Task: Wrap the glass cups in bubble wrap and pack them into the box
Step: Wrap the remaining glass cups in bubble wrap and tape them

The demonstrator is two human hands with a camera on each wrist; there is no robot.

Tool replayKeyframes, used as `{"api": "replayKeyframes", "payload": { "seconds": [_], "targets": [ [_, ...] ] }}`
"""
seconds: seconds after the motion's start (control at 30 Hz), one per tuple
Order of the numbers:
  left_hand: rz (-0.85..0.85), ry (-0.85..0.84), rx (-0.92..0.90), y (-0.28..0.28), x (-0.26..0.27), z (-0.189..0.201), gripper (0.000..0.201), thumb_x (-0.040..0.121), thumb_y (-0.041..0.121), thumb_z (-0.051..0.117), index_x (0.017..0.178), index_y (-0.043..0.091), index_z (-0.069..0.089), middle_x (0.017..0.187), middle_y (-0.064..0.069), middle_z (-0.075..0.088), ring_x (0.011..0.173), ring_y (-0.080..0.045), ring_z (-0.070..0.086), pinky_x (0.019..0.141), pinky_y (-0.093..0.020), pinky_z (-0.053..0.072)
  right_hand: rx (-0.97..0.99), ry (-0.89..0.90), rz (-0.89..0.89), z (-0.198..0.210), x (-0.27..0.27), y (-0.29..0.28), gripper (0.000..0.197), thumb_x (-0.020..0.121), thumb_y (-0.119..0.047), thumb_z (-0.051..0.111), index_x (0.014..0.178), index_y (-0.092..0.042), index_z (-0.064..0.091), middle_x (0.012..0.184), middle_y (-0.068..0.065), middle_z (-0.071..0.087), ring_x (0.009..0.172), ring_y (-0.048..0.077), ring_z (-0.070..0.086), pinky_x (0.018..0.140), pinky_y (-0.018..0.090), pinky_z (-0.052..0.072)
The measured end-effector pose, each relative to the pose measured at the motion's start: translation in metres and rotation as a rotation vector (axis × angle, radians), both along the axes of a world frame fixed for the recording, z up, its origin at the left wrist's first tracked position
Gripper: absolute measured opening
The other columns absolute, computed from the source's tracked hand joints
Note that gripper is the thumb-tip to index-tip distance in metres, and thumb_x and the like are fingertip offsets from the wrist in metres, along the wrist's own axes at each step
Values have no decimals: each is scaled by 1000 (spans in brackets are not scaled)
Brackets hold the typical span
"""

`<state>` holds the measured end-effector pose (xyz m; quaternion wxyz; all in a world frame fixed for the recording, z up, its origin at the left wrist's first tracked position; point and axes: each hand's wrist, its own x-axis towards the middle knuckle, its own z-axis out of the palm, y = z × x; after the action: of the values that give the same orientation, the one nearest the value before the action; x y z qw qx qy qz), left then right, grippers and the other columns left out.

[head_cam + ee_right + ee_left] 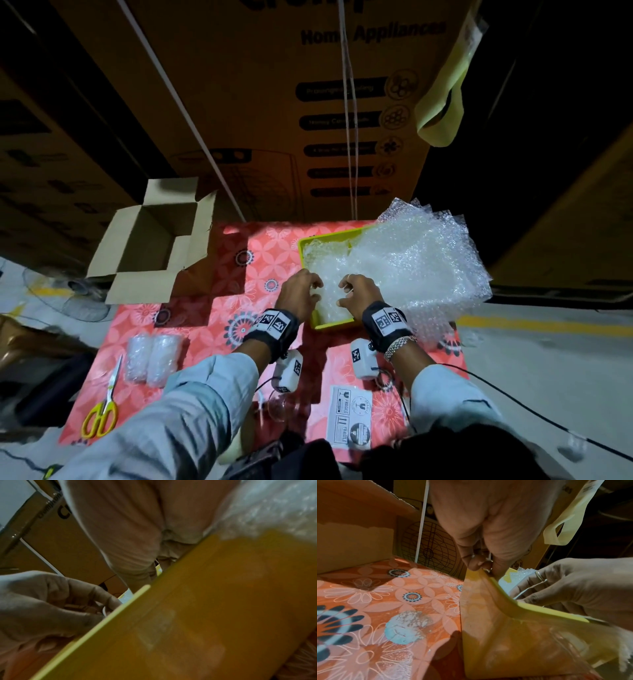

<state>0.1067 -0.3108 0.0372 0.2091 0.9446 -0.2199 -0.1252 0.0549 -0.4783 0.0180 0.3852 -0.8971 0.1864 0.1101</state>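
A yellow tray [328,324] on the flowered tablecloth holds sheets of bubble wrap [329,270]. My left hand [313,286] and right hand [342,294] both reach over the tray's near end, fingers curled down into the wrap. In the left wrist view my left hand [481,563] pinches a thin clear edge of wrap at the tray [522,642] rim. Two wrapped cups [152,356] lie at the left. A bare glass cup [281,406] lies near my body, half hidden by my left arm. The open cardboard box [154,240] sits at the far left, with nothing showing inside.
A big loose heap of bubble wrap [421,260] spills over the tray's right side. Yellow-handled scissors [101,407] lie at the near left. A sheet of fragile stickers [352,416] lies near my right forearm. Large cartons stand behind the table.
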Motion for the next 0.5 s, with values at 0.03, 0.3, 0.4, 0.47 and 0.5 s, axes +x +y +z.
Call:
{"api": "replayKeyframes", "payload": {
  "seconds": [0.03, 0.3, 0.4, 0.47, 0.5],
  "targets": [
    [1, 1, -7, -1, 1, 1, 18, 89, 7, 76, 104, 15, 75, 105, -4, 68, 99, -24, 65, 76, -22, 38, -9, -3, -4, -1, 1, 1, 25, 84, -12, 81, 105, -14, 67, 102, 2, 68, 94, 21, 67, 84, 33, 57],
    [158, 7, -211, 5, -2, 7, 12, 88, 8, 76, 85, 20, 74, 81, 6, 71, 72, -12, 63, 66, -26, 46, -14, -79, -11, -1, 4, 5, 53, 81, -30, 85, 125, -27, 56, 107, -1, 59, 94, 20, 61, 79, 29, 47],
    [224, 47, -242, 11, -8, 4, 13, 88, 6, 75, 87, 19, 71, 83, 4, 73, 75, -15, 69, 68, -29, 53, -71, -49, 57, 0, 7, 12, 44, 80, -33, 86, 116, -24, 63, 112, -1, 58, 99, 20, 62, 82, 30, 49],
    [259, 62, -263, 13, -11, 5, 13, 87, 5, 76, 91, 16, 71, 84, 3, 72, 76, -18, 70, 71, -32, 56, -123, -79, 52, 3, 8, 15, 16, 86, -25, 79, 96, -23, 67, 107, 0, 60, 95, 23, 65, 79, 31, 51],
    [277, 68, -280, 14, -12, 6, 14, 86, 6, 77, 94, 16, 70, 85, 4, 71, 76, -18, 69, 72, -33, 56, -133, -105, 42, 5, 8, 16, 7, 89, -21, 74, 88, -22, 67, 104, 1, 62, 92, 24, 66, 76, 32, 52]
  ]
}}
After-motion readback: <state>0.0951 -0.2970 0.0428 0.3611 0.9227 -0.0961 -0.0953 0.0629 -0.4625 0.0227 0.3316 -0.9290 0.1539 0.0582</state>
